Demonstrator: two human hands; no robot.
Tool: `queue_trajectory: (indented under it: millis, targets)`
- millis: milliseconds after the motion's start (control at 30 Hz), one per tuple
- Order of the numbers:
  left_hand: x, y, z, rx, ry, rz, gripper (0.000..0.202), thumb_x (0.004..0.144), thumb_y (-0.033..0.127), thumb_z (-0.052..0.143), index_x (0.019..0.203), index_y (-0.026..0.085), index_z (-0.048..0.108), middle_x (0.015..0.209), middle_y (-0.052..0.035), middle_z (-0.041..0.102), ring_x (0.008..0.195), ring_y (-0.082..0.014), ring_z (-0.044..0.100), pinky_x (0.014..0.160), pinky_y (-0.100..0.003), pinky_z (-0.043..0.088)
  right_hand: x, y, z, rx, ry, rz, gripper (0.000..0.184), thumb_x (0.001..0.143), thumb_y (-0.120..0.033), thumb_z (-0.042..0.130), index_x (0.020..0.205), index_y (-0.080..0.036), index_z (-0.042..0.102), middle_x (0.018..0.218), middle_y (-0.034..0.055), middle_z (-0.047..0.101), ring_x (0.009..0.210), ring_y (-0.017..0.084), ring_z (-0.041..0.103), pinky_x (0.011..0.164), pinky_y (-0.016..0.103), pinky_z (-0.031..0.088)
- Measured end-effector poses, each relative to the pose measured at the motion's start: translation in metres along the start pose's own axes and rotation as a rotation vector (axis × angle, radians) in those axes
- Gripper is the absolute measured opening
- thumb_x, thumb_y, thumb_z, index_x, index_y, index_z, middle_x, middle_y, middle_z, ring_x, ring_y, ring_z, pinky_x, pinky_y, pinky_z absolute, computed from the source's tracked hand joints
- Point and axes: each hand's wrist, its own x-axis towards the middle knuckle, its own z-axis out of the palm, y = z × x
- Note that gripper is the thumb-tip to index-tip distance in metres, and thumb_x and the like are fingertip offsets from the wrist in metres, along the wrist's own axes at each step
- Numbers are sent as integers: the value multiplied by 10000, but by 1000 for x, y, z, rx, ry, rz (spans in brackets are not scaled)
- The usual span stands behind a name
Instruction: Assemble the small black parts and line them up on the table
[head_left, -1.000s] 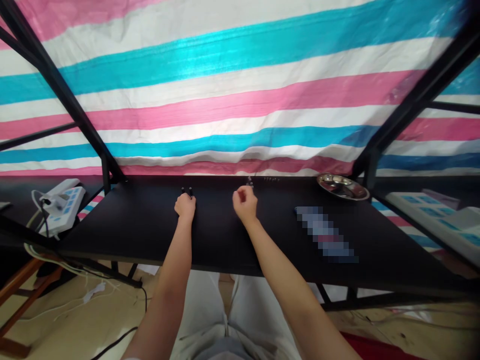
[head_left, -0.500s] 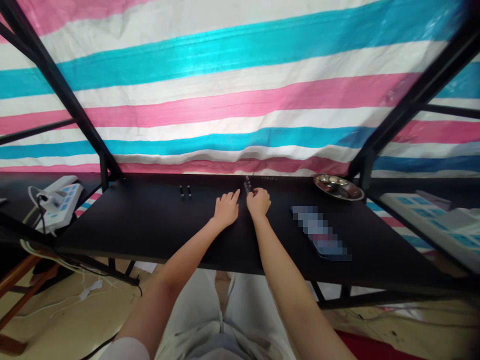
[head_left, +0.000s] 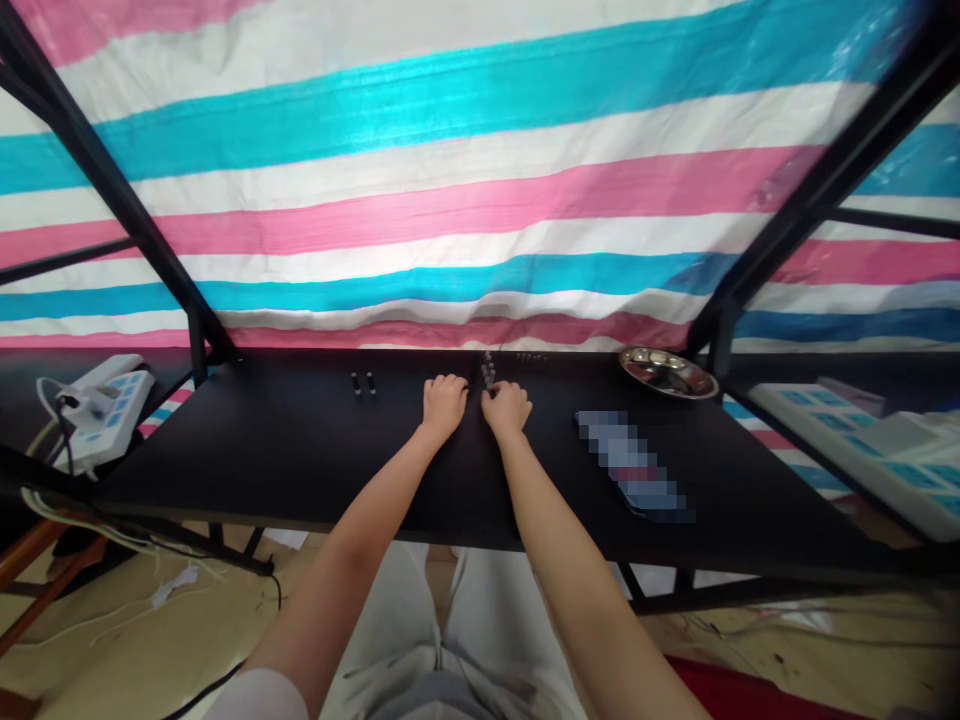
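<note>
My left hand [head_left: 445, 405] rests on the black table [head_left: 285, 450] near its middle, fingers curled down. A dark bit shows at its fingertips, too small to name. Close beside it on the right, my right hand [head_left: 508, 408] has thumb and fingers pressed together; what they hold, if anything, is hidden. Just beyond the right fingertips lies a short line of small shiny pieces [head_left: 488, 366]. Farther back, several tiny pieces [head_left: 531, 357] form a row along the rear edge. Two short black cylinders with silvery ends [head_left: 363, 384] stand or lie left of my left hand; I cannot tell which.
A shiny round metal dish [head_left: 667, 373] sits at the back right. In front of it lies a blurred-out blue flat object [head_left: 634, 467]. White power strips [head_left: 112, 420] are at the left, and a striped tarp [head_left: 465, 190] hangs behind the table between black frame posts.
My left hand's fingers have curled in from a stretched forefinger. My right hand stays by the shiny pieces. The whole view has shifted slightly.
</note>
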Motion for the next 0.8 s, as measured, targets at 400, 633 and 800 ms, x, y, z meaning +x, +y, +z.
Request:
queue_trajectory:
  millis: [400,633,800]
  targets:
    - [-29,-24,-27,-309,239,-134,78,772,223,568,832,182,595,825,-18,648,761,-152,556,750,-311,377,9,4,7,44,25,-4,154,739,-281,522,794,-179,624,871,101,602,845,234,515,723,346,331]
    - [-36,-26,-32,-398,385,-138,82,775,227,559,828,175,595,795,-33,634,731,-145,551,754,-307,415,-6,-10,2,257,-184,-342,94,726,-284,532,765,-211,577,624,-16,559,577,125,485,577,236,318]
    - [-37,-28,-34,-413,403,-125,81,778,224,554,826,171,592,789,-31,631,724,-142,550,762,-309,423,-17,-21,2,288,-133,-477,115,741,-300,503,760,-206,567,587,-21,534,537,116,461,542,224,307]
